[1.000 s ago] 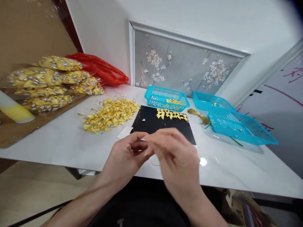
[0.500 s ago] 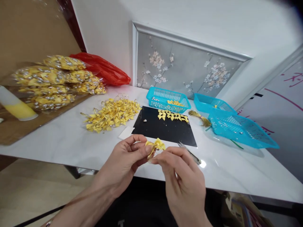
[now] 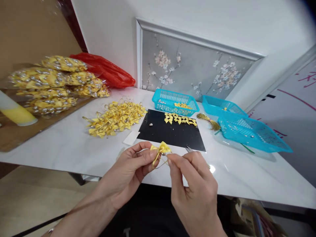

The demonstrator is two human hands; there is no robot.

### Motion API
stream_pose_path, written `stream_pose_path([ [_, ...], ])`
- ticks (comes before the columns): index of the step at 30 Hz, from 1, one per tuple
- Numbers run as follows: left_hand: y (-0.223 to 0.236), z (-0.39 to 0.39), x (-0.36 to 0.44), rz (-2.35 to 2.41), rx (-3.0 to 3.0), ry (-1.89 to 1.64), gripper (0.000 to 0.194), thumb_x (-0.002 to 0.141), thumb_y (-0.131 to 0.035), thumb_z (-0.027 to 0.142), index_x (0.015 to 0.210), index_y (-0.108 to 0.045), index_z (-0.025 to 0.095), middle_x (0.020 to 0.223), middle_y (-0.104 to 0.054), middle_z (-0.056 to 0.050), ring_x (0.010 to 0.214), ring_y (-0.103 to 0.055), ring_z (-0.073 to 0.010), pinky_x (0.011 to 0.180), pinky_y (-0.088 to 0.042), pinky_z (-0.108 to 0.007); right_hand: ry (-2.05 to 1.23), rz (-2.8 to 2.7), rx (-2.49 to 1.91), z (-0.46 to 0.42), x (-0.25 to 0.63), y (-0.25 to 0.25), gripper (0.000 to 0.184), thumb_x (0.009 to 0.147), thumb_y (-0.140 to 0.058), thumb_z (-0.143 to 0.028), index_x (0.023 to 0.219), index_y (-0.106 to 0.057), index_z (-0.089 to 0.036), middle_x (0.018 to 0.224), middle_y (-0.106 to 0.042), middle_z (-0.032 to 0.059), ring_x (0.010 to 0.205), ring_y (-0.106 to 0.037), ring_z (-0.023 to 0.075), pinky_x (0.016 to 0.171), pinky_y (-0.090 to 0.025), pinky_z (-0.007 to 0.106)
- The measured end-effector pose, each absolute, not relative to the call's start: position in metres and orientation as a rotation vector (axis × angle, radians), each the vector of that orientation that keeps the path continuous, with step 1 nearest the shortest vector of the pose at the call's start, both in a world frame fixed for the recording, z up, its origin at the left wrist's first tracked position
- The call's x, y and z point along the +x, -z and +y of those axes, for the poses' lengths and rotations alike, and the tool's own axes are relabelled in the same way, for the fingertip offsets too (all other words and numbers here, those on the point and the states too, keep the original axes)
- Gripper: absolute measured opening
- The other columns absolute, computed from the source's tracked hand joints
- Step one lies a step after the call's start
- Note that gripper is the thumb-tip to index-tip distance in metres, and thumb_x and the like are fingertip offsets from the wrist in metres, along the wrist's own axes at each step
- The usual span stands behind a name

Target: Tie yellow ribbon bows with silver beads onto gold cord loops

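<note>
Between the thumb and fingers of my left hand (image 3: 134, 166) is a yellow ribbon bow (image 3: 163, 147), held above the table's front part. A thin gold cord (image 3: 160, 164) loops below the bow, and my right hand (image 3: 194, 181) pinches its end at the right. Just behind the hands lies a black mat (image 3: 170, 133) with rows of small yellow bows (image 3: 180, 119) along its far edge and a silver bead (image 3: 151, 124) at its left. The tips of thread snips (image 3: 189, 149) show behind my right hand, which covers the rest of them.
A heap of yellow bows with gold cords (image 3: 116, 118) lies to the left. Farther left are bagged bows (image 3: 46, 79) and a red plastic bag (image 3: 106, 70). Blue baskets (image 3: 175, 100) stand at the back and right, near a bundle of gold cords (image 3: 208, 121). A white card (image 3: 131, 138) touches the mat.
My right hand has drawn slightly away to the right, and the gold cord now shows as an open loop below the bow. My left hand keeps its hold on the bow.
</note>
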State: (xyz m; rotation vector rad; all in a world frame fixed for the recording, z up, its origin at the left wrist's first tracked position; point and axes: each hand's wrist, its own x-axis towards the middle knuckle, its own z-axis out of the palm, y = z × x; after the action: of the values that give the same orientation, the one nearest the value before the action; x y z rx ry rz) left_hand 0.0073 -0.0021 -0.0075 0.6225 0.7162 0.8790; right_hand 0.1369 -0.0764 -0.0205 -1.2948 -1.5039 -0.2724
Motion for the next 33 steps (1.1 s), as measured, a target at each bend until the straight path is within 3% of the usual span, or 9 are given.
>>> stream_pose_path([
  [33, 0.0077, -0.0042, 0.0054, 0.714, 0.678, -0.828, 0.026, 0.063, -0.087, 0.011, 0.072, -0.062, 0.015, 0.064, -0.064, 0.002, 0.055, -0.06, -0.006, 0.055, -0.055, -0.011, 0.292, -1.533, -1.353, -0.0763, 0.1388, 0.0212, 0.015, 0.088, -0.056, -0.004, 0.089, -0.069, -0.011, 0.068, -0.052, 0.0034, 0.064, -0.048, 0.0151, 0.057, -0.042, 0.03],
])
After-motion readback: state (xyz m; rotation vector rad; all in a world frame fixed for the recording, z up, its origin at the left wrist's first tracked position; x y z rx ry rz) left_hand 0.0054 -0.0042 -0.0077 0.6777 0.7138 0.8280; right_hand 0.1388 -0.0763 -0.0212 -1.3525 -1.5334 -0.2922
